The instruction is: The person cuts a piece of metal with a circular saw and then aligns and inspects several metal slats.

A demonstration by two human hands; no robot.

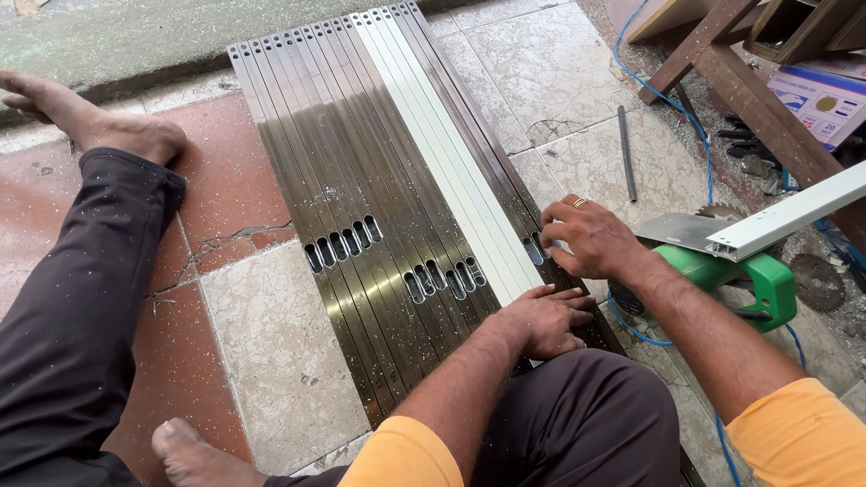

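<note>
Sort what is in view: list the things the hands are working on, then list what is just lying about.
In hand:
left hand and right hand on the slotted metal strips

Lying about:
green power saw
blue cable
loose metal rod
white profile
wooden frame

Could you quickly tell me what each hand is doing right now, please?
Left hand: open, resting flat on the metal strips.
Right hand: fingers curled at the strips' right edge; grip cannot be told.

Bronze slotted metal strips (361, 171), two white strips (442, 153), green saw (767, 280).
</note>
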